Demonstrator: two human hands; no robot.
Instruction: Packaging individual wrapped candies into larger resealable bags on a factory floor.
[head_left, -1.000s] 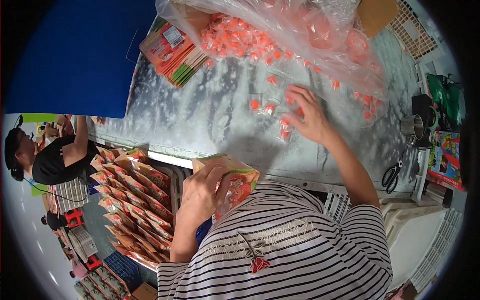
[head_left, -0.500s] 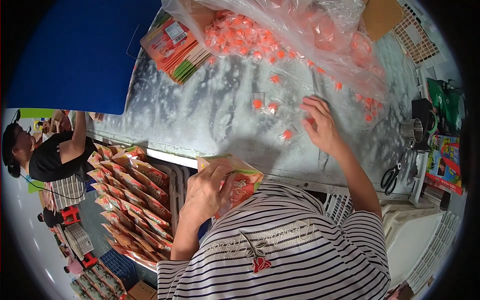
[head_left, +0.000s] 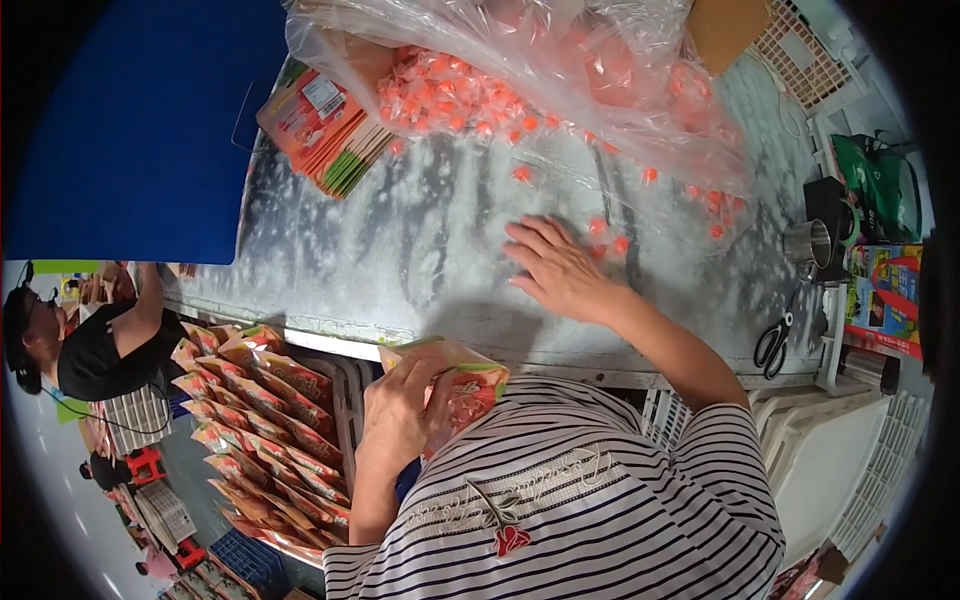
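My left hand is closed on the edge of a red-and-green printed pouch, which it holds against the table's front edge, close to my striped shirt. Over the tabletop my right hand reaches leftward, palm down, its fingers stretched out; whatever lies beneath them is hidden. Just beyond its wrist lie wrapped orange candies in clear film. Another wrapped candy sits farther off. At the back, a heap of the same candies spills from a large clear plastic bag.
A stack of flat pouches lies at the back left, beside a blue panel. Filled pouches stand in rows in a crate to my left. Scissors and a metal cup are at right. A co-worker stands at far left.
My right hand has swept left across the tabletop, over where loose candies lay; candies now show to its right. My left hand keeps its hold on the pouch. The whole view has shifted slightly.
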